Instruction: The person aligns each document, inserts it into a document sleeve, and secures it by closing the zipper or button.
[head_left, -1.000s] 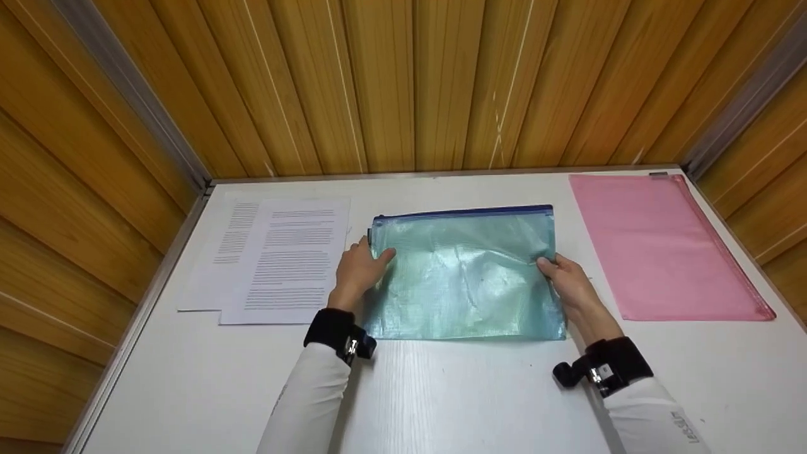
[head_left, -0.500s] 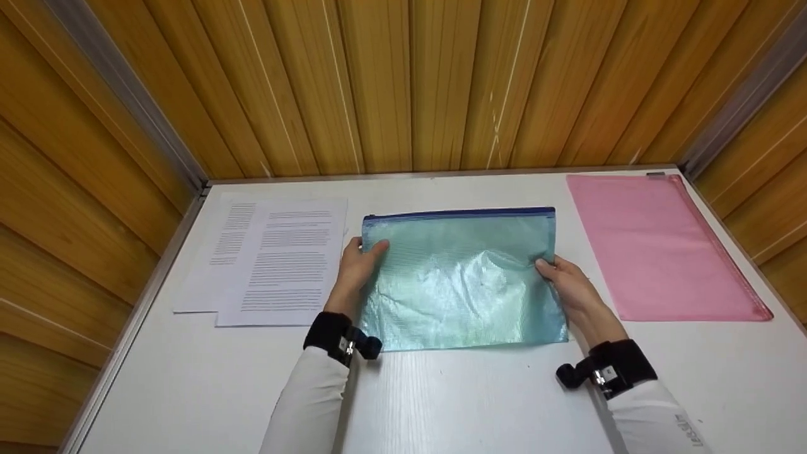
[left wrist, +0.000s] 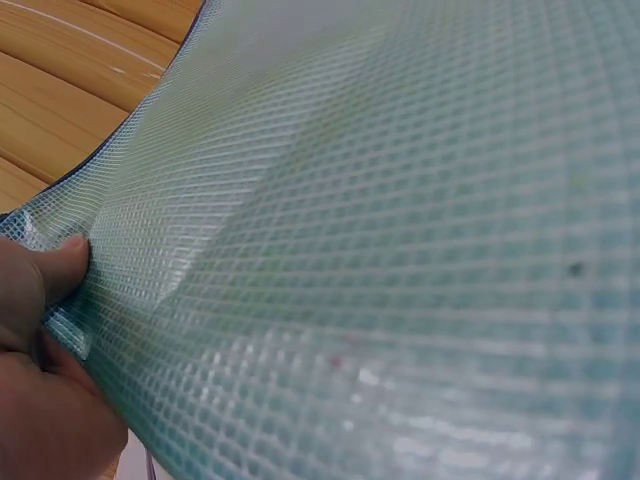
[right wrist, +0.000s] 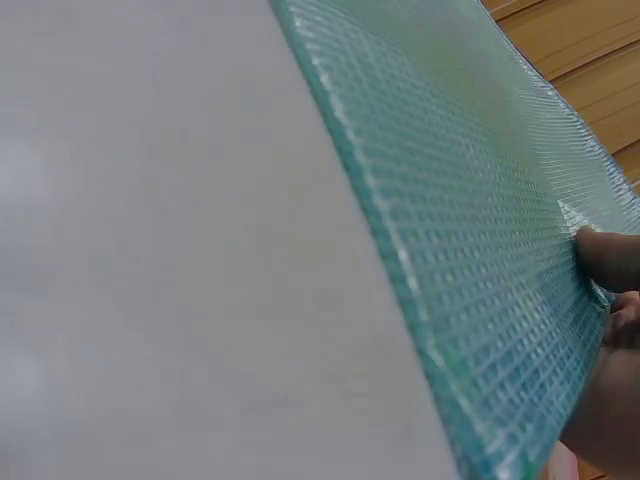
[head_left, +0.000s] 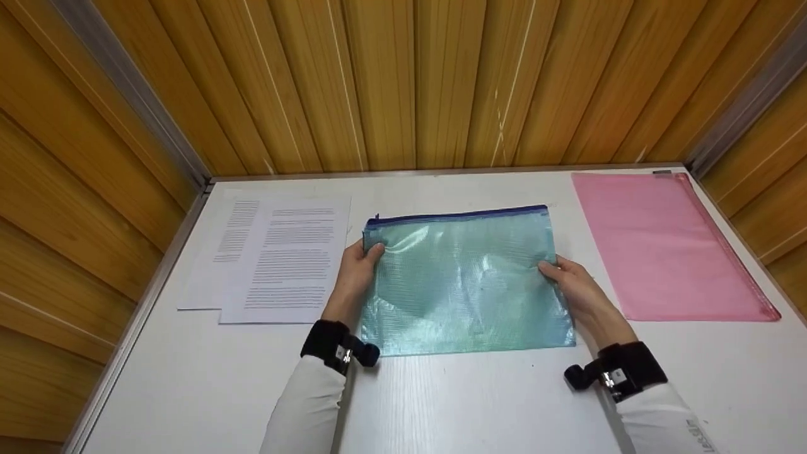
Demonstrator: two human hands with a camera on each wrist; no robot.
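A translucent green mesh zip pouch (head_left: 463, 280) with a blue zipper along its far edge is held up off the white table (head_left: 441, 403), tilted toward me. My left hand (head_left: 360, 265) pinches its left edge, thumb on top; the left wrist view shows the thumb (left wrist: 60, 265) pressed on the mesh (left wrist: 400, 260). My right hand (head_left: 570, 280) pinches the right edge, and in the right wrist view the pouch (right wrist: 470, 240) hangs above the table with fingertips (right wrist: 605, 255) on it.
Printed paper sheets (head_left: 277, 258) lie left of the pouch. A pink zip pouch (head_left: 662, 246) lies flat at the right. Wooden panel walls (head_left: 410, 82) close in the table on three sides.
Both hands have lifted and tilted the green pouch, so its near edge has come closer to me. The left hand's grip has slid up the left edge.
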